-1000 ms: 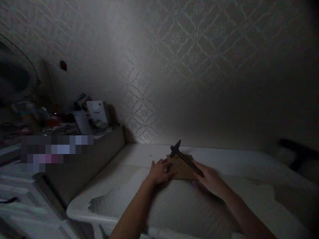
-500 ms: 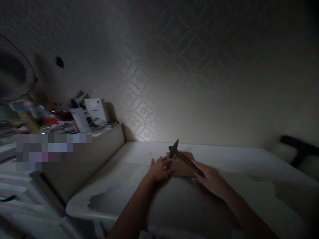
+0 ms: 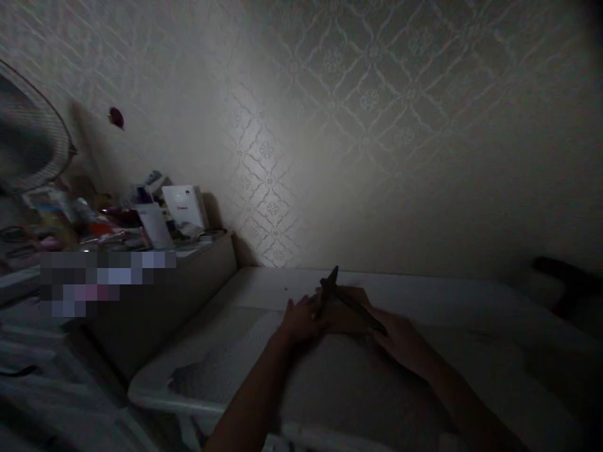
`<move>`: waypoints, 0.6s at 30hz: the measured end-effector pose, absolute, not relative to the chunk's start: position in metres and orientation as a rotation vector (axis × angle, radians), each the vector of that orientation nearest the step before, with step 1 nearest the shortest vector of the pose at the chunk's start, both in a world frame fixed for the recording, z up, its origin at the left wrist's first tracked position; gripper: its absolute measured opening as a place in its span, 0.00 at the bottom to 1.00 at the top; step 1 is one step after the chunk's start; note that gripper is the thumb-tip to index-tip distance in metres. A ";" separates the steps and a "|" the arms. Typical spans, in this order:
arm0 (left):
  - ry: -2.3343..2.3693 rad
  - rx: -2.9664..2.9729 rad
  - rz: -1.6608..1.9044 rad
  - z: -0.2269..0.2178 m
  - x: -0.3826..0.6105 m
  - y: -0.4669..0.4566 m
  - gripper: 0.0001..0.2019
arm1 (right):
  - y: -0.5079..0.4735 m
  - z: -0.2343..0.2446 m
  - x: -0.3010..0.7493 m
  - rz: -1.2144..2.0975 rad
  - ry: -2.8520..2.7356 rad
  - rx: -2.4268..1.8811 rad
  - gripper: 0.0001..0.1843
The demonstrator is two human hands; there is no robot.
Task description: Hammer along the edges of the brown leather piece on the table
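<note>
The room is dim. A small brown cardboard box (image 3: 346, 312) lies on a white table (image 3: 424, 295) near the wall. My left hand (image 3: 299, 321) rests against the box's left edge with fingers bent on it. My right hand (image 3: 400, 339) grips the handle of a dark long tool (image 3: 346, 298) with a pointed head, which slants up and to the left over the box. The tool's head hovers above the box's far left corner.
A patterned wallpaper wall (image 3: 358, 138) rises just behind the table. At the left a low cabinet (image 3: 155, 301) carries a clutter of small boxes and papers, including a white box (image 3: 183, 206). A fan grille (image 3: 28, 144) shows at far left, a dark chair part (image 3: 565, 282) at far right.
The view has shifted slightly and the light has flickered. My hands and the tool stay at the box, with the tool's head slightly lower and closer to the box's corner.
</note>
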State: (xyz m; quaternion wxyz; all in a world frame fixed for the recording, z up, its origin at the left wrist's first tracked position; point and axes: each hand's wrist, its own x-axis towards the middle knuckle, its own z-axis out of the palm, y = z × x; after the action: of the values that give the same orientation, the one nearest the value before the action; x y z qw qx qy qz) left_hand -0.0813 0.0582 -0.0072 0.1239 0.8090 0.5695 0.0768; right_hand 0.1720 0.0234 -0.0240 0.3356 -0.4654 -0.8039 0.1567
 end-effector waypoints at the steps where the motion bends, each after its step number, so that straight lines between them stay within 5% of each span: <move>1: 1.662 2.364 0.224 -0.008 -0.081 0.058 0.30 | 0.024 -0.025 0.172 0.406 -2.096 -1.213 0.28; 18: 1.634 2.372 0.230 -0.010 -0.083 0.061 0.30 | 0.022 -0.021 0.172 0.453 -2.091 -1.220 0.29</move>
State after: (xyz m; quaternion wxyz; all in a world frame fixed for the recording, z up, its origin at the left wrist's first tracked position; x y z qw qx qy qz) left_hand -0.0825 0.0608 -0.0098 0.1257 0.8143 0.5611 0.0790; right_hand 0.1718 0.0224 -0.0211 0.3329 -0.4672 -0.8005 0.1733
